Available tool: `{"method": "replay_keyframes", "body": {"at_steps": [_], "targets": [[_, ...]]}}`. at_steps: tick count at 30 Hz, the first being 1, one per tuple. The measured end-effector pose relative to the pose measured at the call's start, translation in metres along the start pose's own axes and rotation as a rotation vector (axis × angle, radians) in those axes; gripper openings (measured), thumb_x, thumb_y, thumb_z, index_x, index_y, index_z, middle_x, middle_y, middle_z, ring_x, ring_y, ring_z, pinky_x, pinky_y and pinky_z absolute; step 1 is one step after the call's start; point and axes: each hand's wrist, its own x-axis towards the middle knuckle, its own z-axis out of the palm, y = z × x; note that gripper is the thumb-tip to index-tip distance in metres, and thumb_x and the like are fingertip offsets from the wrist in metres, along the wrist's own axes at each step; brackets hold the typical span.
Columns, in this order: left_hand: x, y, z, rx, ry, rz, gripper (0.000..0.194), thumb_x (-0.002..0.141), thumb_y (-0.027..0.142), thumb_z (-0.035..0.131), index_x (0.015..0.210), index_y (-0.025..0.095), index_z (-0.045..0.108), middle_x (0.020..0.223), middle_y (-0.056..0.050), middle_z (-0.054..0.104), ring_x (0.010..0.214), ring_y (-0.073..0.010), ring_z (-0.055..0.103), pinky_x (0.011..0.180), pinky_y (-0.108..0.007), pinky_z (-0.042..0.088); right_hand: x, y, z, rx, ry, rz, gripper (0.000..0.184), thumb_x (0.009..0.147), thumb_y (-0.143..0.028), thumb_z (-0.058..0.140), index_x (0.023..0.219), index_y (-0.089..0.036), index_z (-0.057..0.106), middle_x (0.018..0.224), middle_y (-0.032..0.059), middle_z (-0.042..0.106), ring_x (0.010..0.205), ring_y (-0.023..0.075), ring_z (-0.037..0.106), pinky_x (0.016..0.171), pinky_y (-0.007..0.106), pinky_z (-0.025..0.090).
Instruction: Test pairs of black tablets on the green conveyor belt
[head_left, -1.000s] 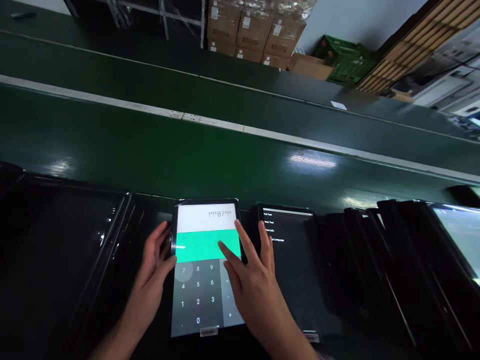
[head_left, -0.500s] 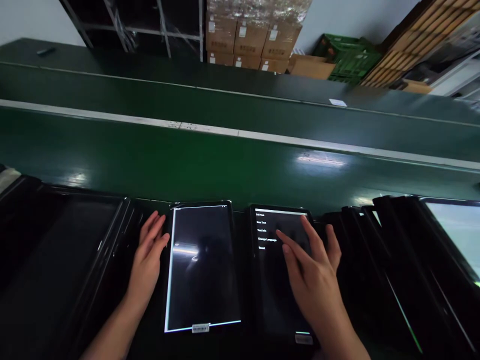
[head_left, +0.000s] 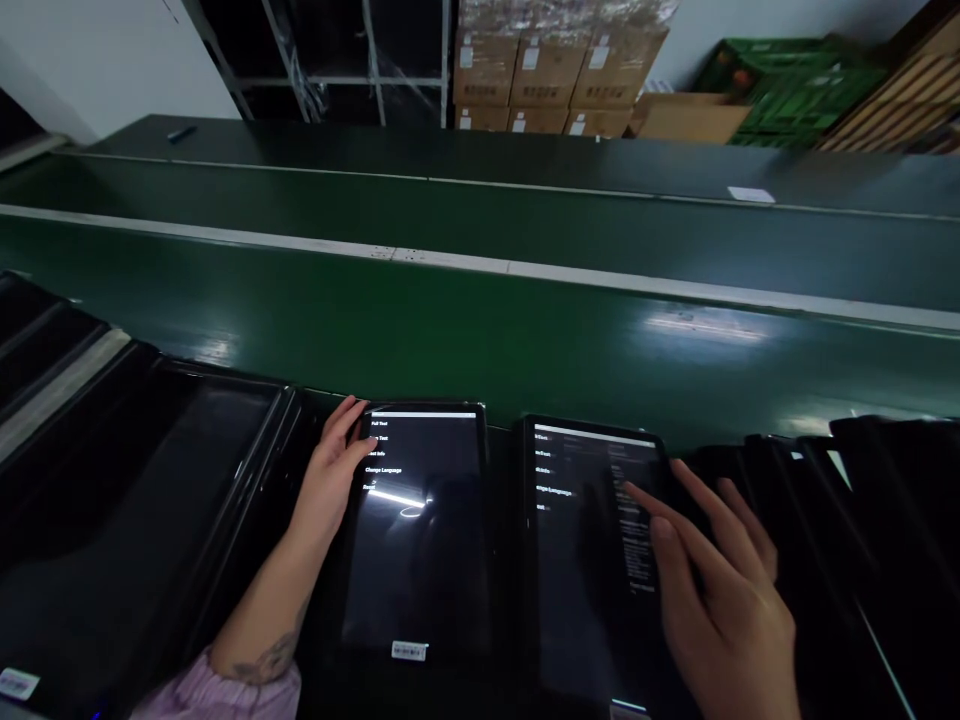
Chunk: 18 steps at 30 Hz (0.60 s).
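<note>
Two black tablets lie side by side at the near edge of a green bench. The left tablet (head_left: 416, 540) shows a dark menu of white text lines. My left hand (head_left: 335, 475) rests on its upper left edge, fingers stretched out, thumb touching the screen beside the menu. The right tablet (head_left: 592, 560) also shows a dark screen with text. My right hand (head_left: 720, 590) hovers over its right side, fingers spread, the forefinger pointing onto the screen.
Dark tablets lie stacked at the left (head_left: 127, 500) and lean in a row at the right (head_left: 862, 530). A green conveyor belt (head_left: 480, 320) runs across beyond. Cardboard boxes (head_left: 555, 70) and green crates (head_left: 787, 90) stand at the back.
The left tablet's calculator screen went dark, then a text menu appeared. My right hand moved from the left tablet to the right tablet's right side. The right tablet now shows more text.
</note>
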Motion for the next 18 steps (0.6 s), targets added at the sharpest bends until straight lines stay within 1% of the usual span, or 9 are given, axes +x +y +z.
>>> {"method": "replay_keyframes", "body": {"at_steps": [3,8,12,15,18], "targets": [[0.001,0.000,0.001,0.046,-0.007,0.007,0.041,0.071,0.028,0.077,0.112,0.025,0.075,0.154,-0.008,0.048,0.148,-0.0294,0.038,0.125,-0.048,0.025,0.000,-0.001,-0.001,0.008,-0.002,-0.007,0.048,0.104,-0.052,0.040,0.114,-0.020,0.074,0.143,0.0109,0.059,0.141,0.0407,0.043,0.097,0.064,0.048],[0.004,-0.004,0.001,0.094,-0.005,0.030,0.039,0.074,0.026,0.076,0.113,0.024,0.073,0.154,-0.009,0.048,0.146,-0.0292,0.040,0.124,-0.047,0.026,0.001,-0.001,-0.002,0.034,0.014,-0.021,0.040,0.104,-0.044,0.044,0.115,-0.019,0.073,0.140,0.0107,0.061,0.140,0.0367,0.046,0.104,0.059,0.046],[0.004,-0.006,-0.002,0.066,-0.016,0.043,0.034,0.079,0.028,0.073,0.114,0.027,0.075,0.153,-0.005,0.051,0.147,-0.0275,0.039,0.125,-0.045,0.024,0.002,-0.002,-0.001,0.048,0.022,-0.051,0.034,0.104,-0.038,0.047,0.114,-0.020,0.074,0.139,0.0097,0.062,0.138,0.0341,0.049,0.103,0.054,0.048],[0.003,-0.009,-0.006,0.029,-0.026,0.054,0.031,0.083,0.028,0.071,0.114,0.030,0.076,0.149,-0.001,0.055,0.146,-0.0256,0.040,0.126,-0.043,0.022,0.002,-0.002,-0.001,0.032,0.021,-0.079,0.032,0.104,-0.036,0.048,0.110,-0.020,0.075,0.137,0.0098,0.063,0.138,0.0336,0.049,0.100,0.052,0.050],[0.001,-0.011,-0.008,-0.004,-0.024,0.041,0.031,0.084,0.025,0.071,0.115,0.032,0.076,0.146,0.000,0.059,0.145,-0.0239,0.042,0.126,-0.042,0.022,0.001,-0.001,-0.002,0.025,0.003,-0.092,0.031,0.104,-0.034,0.048,0.110,-0.022,0.076,0.136,0.0078,0.064,0.138,0.0329,0.049,0.100,0.051,0.051]]}}
